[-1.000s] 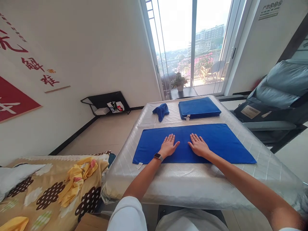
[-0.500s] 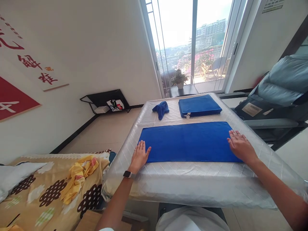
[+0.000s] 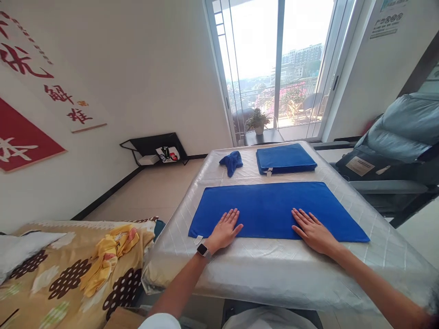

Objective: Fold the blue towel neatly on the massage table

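Note:
A long blue towel lies flat across a table covered in silver quilted fabric. My left hand rests palm down on the towel's near edge, left of the middle, fingers spread and holding nothing; a watch is on that wrist. My right hand lies flat and open on the near edge right of the middle. Behind the towel sit a stack of folded blue towels and a crumpled blue cloth.
A bed with a brown dotted cover and yellow cloth is at lower left. A grey-blue padded chair stands at right. A black low shelf, a potted plant and a glass balcony door are beyond the table.
Both hands slid inward along the towel's near edge from its outer ends, after having moved outward from the middle earlier. The view has tilted slightly.

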`<state>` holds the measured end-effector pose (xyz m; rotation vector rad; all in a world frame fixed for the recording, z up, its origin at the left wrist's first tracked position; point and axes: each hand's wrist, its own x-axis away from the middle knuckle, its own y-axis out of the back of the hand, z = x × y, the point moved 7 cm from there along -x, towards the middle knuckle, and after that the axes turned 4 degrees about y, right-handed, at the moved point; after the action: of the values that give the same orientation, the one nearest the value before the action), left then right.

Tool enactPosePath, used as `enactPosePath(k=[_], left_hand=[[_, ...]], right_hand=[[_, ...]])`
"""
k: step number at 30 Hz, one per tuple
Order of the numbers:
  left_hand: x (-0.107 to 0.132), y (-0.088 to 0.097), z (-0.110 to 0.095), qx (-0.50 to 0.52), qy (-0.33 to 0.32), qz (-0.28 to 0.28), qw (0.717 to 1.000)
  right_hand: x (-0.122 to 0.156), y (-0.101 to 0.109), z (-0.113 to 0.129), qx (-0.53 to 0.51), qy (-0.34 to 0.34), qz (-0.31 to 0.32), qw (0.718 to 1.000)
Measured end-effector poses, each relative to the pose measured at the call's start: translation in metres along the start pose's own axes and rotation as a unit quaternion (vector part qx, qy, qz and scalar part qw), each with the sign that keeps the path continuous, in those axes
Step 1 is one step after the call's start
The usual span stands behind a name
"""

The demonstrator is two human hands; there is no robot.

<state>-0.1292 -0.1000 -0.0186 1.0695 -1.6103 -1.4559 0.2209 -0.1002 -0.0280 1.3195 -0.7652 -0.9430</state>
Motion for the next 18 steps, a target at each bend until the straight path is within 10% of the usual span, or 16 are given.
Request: enactPosePath(k=[4,9,13,18], left_hand=[[0.049,-0.001,0.116,-0.044,0.189,-0.021,0.981],[0.083,-0.006,0.153,-0.038,0.218,0.003,0.975],[0.07,0.016,0.118,-0.029,0.214,-0.027,0.976],[-0.003,0.042,-0.014,-0.011,-0.006,-0.059,0.998]], right_hand=[[0.058,-0.004,-0.105,0.037,-0.105,-0.037,0.993],[0.092,-0.012,-0.155,0.039,-0.136,-0.067,0.988],[0.068,0.002,-0.117,0.053,-0.137,-0.096,0.985],[-0.012,0.024,0.01,-0.014,-0.069,-0.086,0.994]])
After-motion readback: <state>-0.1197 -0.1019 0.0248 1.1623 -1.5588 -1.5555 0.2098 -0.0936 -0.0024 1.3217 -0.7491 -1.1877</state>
